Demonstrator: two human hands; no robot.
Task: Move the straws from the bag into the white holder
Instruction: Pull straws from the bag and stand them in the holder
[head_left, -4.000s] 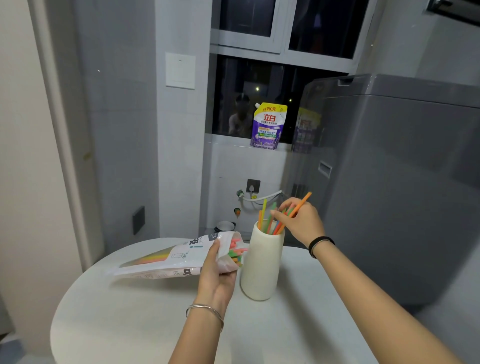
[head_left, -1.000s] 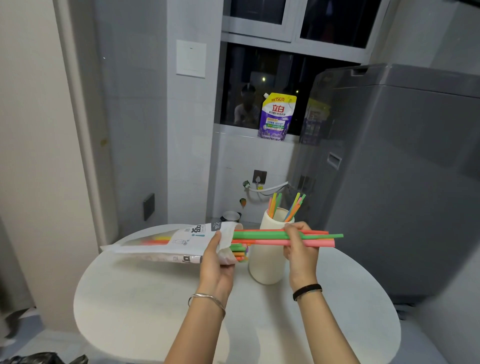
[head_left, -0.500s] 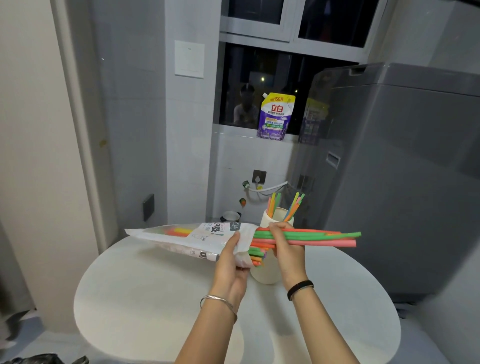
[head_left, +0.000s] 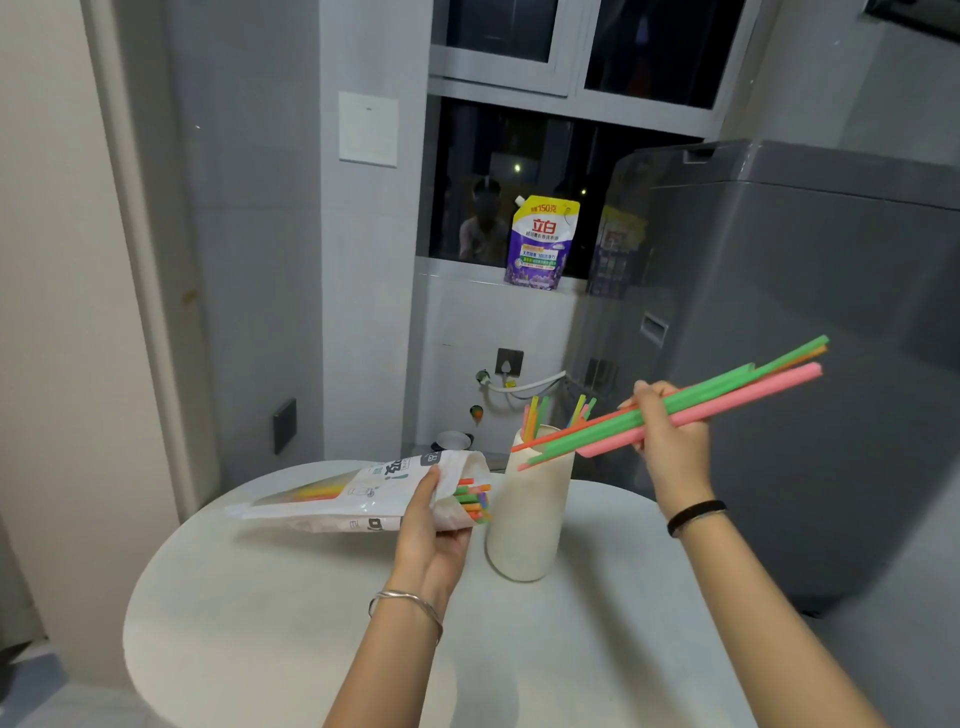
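My left hand (head_left: 434, 525) grips the white plastic straw bag (head_left: 358, 493) near its open mouth, where several coloured straw ends stick out. My right hand (head_left: 667, 441) holds a bunch of green, pink and orange straws (head_left: 737, 387), tilted with the far ends up to the right. Their lower ends lie in front of the rim of the tall white holder (head_left: 524, 519). The holder stands upright on the round white table (head_left: 291, 613) and has several straws in it.
A big grey appliance (head_left: 810, 364) stands close on the right of the table. On the window sill behind stands a purple detergent pouch (head_left: 540, 244). A white wall runs along the left. A hose and a socket are on the wall behind the holder.
The bunch of straws has come fully out of the bag. My right hand has moved up and to the right and tilted the bunch. The bag has sunk towards the table.
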